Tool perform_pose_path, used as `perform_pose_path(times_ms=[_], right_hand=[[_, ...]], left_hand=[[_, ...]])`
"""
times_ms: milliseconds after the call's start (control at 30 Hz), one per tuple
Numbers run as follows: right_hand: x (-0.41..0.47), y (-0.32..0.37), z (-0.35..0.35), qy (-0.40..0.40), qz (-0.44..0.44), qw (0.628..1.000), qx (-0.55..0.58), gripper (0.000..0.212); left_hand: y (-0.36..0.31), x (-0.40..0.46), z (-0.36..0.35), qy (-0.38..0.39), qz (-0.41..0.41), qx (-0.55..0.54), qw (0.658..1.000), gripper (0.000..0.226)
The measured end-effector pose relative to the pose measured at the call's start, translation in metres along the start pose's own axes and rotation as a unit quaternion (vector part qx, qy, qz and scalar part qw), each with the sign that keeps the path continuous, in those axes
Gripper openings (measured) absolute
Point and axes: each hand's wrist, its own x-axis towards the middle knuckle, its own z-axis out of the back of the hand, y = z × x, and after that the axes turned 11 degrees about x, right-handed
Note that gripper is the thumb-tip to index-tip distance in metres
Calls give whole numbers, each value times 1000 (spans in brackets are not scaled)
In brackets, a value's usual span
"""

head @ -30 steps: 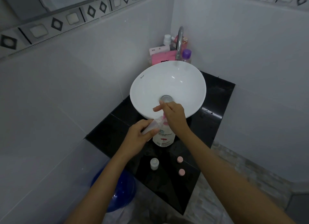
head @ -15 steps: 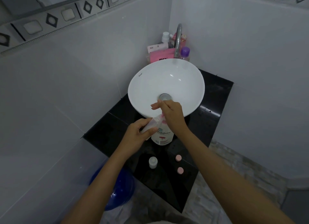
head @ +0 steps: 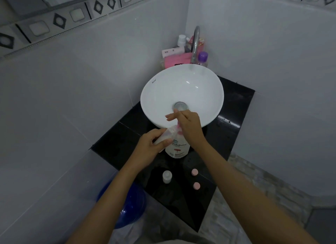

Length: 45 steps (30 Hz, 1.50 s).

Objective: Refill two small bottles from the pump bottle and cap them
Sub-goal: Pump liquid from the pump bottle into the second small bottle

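Little changed over the last second: same pose, view only slightly shifted, so filling of bottle 1 judged still under way.

Left hand [head: 149, 149] at frame centre, fingers [head: 164, 142] wrapped round a small clear bottle [head: 166, 136], tilted with its mouth toward the pump spout. Right hand [head: 189, 127] pressed down on the pump head, fingers curled over it, index finger lifted; nozzle itself hidden.

Pump bottle [head: 177, 149] upright on the black bench [head: 116, 143], just below the white basin [head: 181, 90]; fill level unreadable. Contents of the held bottle too blurred to judge.

Second small bottle [head: 167, 176] standing uncapped lower centre, seemingly unfilled. 2 pink caps [head: 194, 172] lying loose to its right, apart from both bottles.
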Motion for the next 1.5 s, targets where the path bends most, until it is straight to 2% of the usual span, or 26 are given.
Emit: perform_pose_path(times_ms=[167,267,500,667,800,1067,1200,1500], right_hand=[[0,-11,0,14,-11,999,-28,42],[5,8,4,39,-44,998,-16,37],[2,12,0,27,-25,999,-7,37],[0,-6,-5,20,-10,999,-49,44],[-3,4,-1,33,-38,995,-81,42],[-1,28,4,42,-70,997,-12,38],[1,24,4,36,-42,998,-20,38],[7,17,4,31,-39,999,-9,38]], left_hand=[[8,-1,-2,9,19,5,1000,37],[2,-2,-3,12,7,-12,1000,36],[-3,-2,-1,15,-9,-25,1000,32],[7,-1,-4,15,15,-10,1000,39],[5,-4,-5,18,16,-13,1000,40],[-8,-11,-4,10,2,-22,1000,28],[-12,-12,-1,4,7,-22,1000,27],[-9,-21,1,-2,18,-19,1000,28]])
